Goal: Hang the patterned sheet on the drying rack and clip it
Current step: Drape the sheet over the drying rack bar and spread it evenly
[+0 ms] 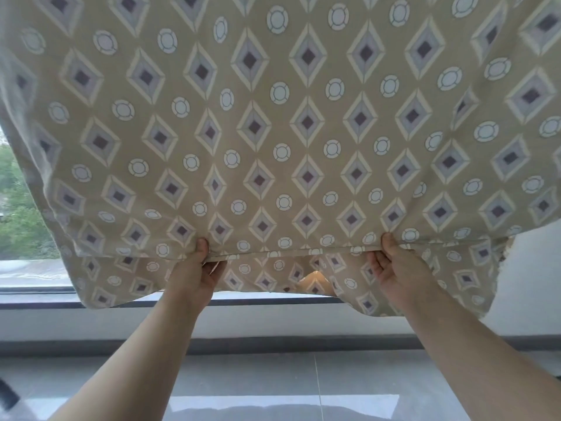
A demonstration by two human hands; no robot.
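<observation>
two hands up, arms raised, both gripping one hem. left hand (pixel 194 271): thumb pressed on the near face of the patterned sheet (pixel 303 123), fingers (pixel 216 268) curled in behind the folded hem, cloth pinched between. right hand (pixel 394 265): same hold, thumb on top of the fold, fingers (pixel 375 262) curled under it, palm turned toward the camera. hands well apart along the hem, cloth taut between them. sheet is beige with grey diamonds and white rings, spread overhead and filling most of the view; a second layer hangs below the gripped hem, behind both hands, its lower edge wavy. what holds the sheet up above cannot be seen. beyond it, window (pixel 27 208) at left with green trees outside, dark sill (pixel 258 302) along the bottom, white wall (pixel 528 284) at right. grey glossy tiled floor (pixel 273 378) below the arms.
</observation>
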